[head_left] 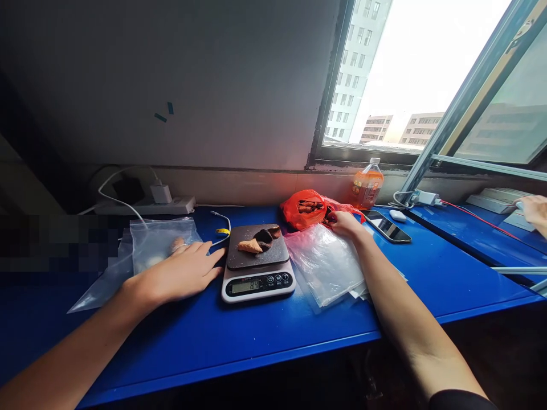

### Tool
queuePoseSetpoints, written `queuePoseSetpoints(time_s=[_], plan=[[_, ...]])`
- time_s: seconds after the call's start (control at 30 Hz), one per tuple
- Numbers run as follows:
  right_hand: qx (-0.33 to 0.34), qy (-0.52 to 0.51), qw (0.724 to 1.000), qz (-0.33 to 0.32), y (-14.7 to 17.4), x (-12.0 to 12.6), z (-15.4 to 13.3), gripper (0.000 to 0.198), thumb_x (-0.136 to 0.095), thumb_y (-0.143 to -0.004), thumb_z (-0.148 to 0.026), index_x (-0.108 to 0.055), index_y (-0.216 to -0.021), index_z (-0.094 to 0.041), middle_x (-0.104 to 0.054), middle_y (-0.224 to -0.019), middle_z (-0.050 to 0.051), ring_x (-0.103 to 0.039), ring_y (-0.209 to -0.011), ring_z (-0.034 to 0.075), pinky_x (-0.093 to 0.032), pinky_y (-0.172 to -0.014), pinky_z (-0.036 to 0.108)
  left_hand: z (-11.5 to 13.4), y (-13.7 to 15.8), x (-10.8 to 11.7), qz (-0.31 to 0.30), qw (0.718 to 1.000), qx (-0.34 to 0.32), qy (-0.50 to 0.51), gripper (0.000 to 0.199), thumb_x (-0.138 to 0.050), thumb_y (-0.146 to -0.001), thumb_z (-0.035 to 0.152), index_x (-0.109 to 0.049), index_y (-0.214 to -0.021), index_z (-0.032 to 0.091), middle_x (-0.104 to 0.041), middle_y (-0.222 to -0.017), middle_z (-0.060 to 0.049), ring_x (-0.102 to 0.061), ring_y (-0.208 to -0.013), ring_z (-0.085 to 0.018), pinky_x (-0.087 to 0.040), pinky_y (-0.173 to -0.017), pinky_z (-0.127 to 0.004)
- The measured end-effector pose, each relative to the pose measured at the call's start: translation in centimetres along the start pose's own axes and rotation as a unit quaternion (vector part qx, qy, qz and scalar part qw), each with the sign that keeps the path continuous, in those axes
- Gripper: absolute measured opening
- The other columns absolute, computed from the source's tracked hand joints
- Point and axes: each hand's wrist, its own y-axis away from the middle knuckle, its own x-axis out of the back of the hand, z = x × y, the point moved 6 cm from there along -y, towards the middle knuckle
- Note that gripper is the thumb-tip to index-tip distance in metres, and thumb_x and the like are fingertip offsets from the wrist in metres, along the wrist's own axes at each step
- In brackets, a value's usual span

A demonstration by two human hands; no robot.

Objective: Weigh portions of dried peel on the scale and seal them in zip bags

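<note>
A kitchen scale stands before me with a dark top, its display reading about 84. On it lie several curled dried pieces that look like peel, tan and dark brown. My left hand rests with fingers spread left of the scale, partly over a clear zip bag with something pale inside. My right hand has its fingers closed at the side of an open red plastic bag of similar dark pieces. A dark bit shows at the fingertips, but what they grip is unclear. Clear plastic bags lie under that wrist.
Behind are a drink bottle, a phone and a white earbud case. A power strip with a charger and a white cable lie along the wall. Another person's hand is at the far right by white boxes.
</note>
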Motion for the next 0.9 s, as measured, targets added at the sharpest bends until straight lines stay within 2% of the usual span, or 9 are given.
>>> queuePoseSetpoints(time_s=[0.23,0.33,0.47,0.63,0.8,0.9], plan=[[-0.011,0.012,1.0,-0.024,-0.1,0.4,-0.4,0.024,-0.063,-0.076,-0.014,-0.074,-0.098,-0.017,-0.076,-0.098,0.009,-0.066,-0.086,0.021,-0.046,-0.074,0.026,0.1,0.1,0.0,-0.013,1.0,0.0,-0.027,0.058,-0.03,-0.096,0.039,-0.045,-0.148,0.019,-0.045,-0.15,-0.019,-0.04,-0.14,-0.037,-0.021,-0.115,-0.061],[-0.003,0.007,0.999,-0.043,0.2,0.5,-0.9,0.024,-0.064,-0.079,-0.018,-0.074,-0.1,-0.02,-0.076,-0.097,0.006,-0.066,-0.085,0.019,-0.046,-0.075,0.024,0.3,0.1,0.1,-0.014,1.0,-0.006,-0.017,0.059,-0.029,-0.096,0.042,-0.043,-0.149,0.019,-0.043,-0.151,-0.019,-0.039,-0.14,-0.036,-0.021,-0.115,-0.061],[-0.027,0.02,0.998,-0.056,1.0,0.8,-1.0,0.019,-0.064,-0.081,-0.03,-0.074,-0.091,-0.018,-0.075,-0.087,0.008,-0.065,-0.078,0.02,-0.046,-0.068,0.026,0.4,0.2,0.3,-0.007,1.0,-0.01,-0.014,0.058,-0.029,-0.096,0.041,-0.045,-0.148,0.019,-0.047,-0.149,-0.018,-0.041,-0.138,-0.037,-0.022,-0.114,-0.062],[-0.081,0.038,0.995,-0.036,1.5,1.5,-0.7,0.031,-0.063,-0.081,-0.045,-0.073,-0.091,-0.018,-0.074,-0.091,0.011,-0.066,-0.081,0.024,-0.047,-0.069,0.03,0.8,0.5,0.5,-0.015,1.0,-0.017,-0.011,0.058,-0.03,-0.096,0.041,-0.045,-0.148,0.02,-0.047,-0.149,-0.018,-0.041,-0.139,-0.036,-0.022,-0.115,-0.062],[-0.127,0.043,0.991,0.014,1.3,2.0,-0.8,0.037,-0.058,-0.083,-0.034,-0.065,-0.114,-0.015,-0.07,-0.115,0.017,-0.065,-0.101,0.03,-0.048,-0.081,0.035,1.0,0.6,0.7,-0.022,0.999,-0.022,-0.022,0.058,-0.028,-0.097,0.04,-0.042,-0.149,0.019,-0.044,-0.151,-0.019,-0.04,-0.14,-0.035,-0.022,-0.115,-0.061],[-0.137,0.032,0.989,0.037,1.1,1.9,-1.0,0.033,-0.056,-0.083,-0.029,-0.066,-0.111,-0.016,-0.07,-0.113,0.017,-0.065,-0.104,0.031,-0.048,-0.083,0.036,1.0,0.6,0.7,-0.012,1.0,-0.017,-0.018,0.057,-0.03,-0.097,0.039,-0.045,-0.147,0.019,-0.046,-0.149,-0.019,-0.042,-0.138,-0.036,-0.022,-0.115,-0.062]])
